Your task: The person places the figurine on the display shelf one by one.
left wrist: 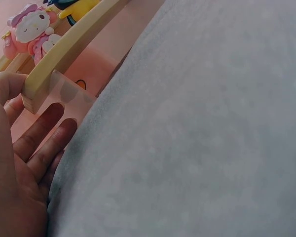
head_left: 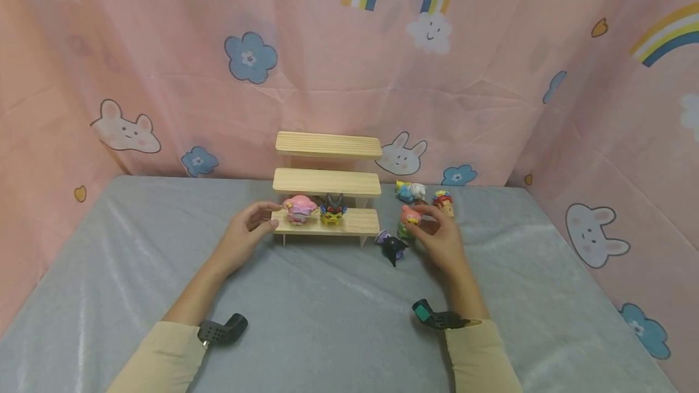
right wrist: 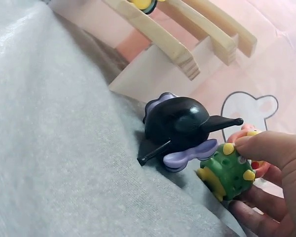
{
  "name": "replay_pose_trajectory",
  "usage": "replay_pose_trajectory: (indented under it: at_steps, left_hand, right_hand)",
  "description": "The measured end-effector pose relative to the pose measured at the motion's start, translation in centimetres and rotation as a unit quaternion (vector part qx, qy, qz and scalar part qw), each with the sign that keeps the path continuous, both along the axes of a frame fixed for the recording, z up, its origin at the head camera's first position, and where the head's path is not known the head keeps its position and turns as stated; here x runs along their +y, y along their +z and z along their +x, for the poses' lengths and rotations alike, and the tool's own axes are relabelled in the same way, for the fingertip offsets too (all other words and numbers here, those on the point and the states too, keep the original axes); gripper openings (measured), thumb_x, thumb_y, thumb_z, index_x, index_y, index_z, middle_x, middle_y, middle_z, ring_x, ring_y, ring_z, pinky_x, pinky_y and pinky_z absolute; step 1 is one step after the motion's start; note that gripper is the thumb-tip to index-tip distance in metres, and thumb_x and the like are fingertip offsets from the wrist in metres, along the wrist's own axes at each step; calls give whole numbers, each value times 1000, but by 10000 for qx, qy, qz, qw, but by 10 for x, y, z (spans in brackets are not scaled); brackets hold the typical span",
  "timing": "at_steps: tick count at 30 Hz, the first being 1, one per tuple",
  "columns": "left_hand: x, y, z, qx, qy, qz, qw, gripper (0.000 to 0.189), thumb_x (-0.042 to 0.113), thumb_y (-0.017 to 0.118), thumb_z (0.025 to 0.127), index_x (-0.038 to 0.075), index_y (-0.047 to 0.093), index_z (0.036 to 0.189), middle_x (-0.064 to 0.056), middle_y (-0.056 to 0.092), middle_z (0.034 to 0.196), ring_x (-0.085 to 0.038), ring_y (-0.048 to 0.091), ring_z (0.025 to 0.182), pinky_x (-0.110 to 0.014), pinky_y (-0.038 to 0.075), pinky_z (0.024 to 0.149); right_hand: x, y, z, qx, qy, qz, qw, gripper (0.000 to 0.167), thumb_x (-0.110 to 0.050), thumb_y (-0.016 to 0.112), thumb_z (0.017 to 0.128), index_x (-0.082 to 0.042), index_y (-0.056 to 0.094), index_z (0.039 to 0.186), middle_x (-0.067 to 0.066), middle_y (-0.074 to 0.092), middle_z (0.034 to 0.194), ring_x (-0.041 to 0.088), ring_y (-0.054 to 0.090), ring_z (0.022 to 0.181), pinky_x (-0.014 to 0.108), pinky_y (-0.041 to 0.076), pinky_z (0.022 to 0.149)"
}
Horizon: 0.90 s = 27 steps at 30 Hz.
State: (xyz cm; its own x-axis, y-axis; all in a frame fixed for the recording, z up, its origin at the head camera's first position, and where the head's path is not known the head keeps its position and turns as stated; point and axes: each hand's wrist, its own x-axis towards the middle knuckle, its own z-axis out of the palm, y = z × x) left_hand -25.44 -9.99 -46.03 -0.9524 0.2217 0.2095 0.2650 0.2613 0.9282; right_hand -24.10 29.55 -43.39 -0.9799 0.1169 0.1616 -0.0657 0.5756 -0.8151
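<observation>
A three-tier wooden display stand [head_left: 327,182] with clear legs stands mid-table. My left hand [head_left: 247,234] holds the left end of its lowest tier [left wrist: 59,57], thumb and forefinger at the board's end, other fingers spread beside the clear leg. On that tier sit a pink-hooded figurine [head_left: 299,210] and a yellow figurine with a dark eared hood [head_left: 332,210]. Right of the stand, my right hand [head_left: 441,240] pinches a pink-and-green figurine [right wrist: 229,170] between thumb and fingers, low over the cloth. A black-and-purple figurine [right wrist: 177,121] lies on its side just left of it.
Behind the right hand are a blue-and-yellow figurine [head_left: 404,190], a white one [head_left: 418,191] and a colourful-topped figurine [head_left: 443,202]. Grey cloth [head_left: 327,320] covers the table. A pink printed curtain [head_left: 327,90] hangs close behind the stand.
</observation>
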Motion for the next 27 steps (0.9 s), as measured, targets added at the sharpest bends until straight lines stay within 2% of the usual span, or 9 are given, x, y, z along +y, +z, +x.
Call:
replay_pose_trajectory:
  at_steps: [4,10,17,27]
  left_hand:
    - [0,1,1,13,-8,3,10000,33,20,59,102,4,59,131,-16,65,132,-8,57,114,-19,45,97]
    - [0,2,1,-36,-1,-10,10000,33,20,59,102,4,59,131,-16,65,131,-9,57,115,-20,45,97]
    - [0,1,0,-11,-11,-17,10000,33,20,59,102,5,59,131,-15,65,133,-11,56,117,-21,45,99]
    - [0,1,0,14,-30,-1,10000,33,20,59,102,5,60,131,-15,64,133,-7,56,115,-19,45,98]
  right_hand:
    - [1,1,0,-138,118,-57,9998,41,-14,73,93,-4,60,130,15,51,151,38,64,121,53,52,102]
    - [0,1,1,-79,205,-16,9998,42,-7,72,91,-3,59,130,17,50,151,41,61,124,54,51,103]
    - [-1,2,1,-27,358,136,9993,45,-5,70,91,-5,60,135,19,53,141,39,59,124,53,51,104]
    - [-1,0,-1,-127,222,112,9996,42,-17,71,94,-7,61,134,16,59,139,35,59,125,53,50,105]
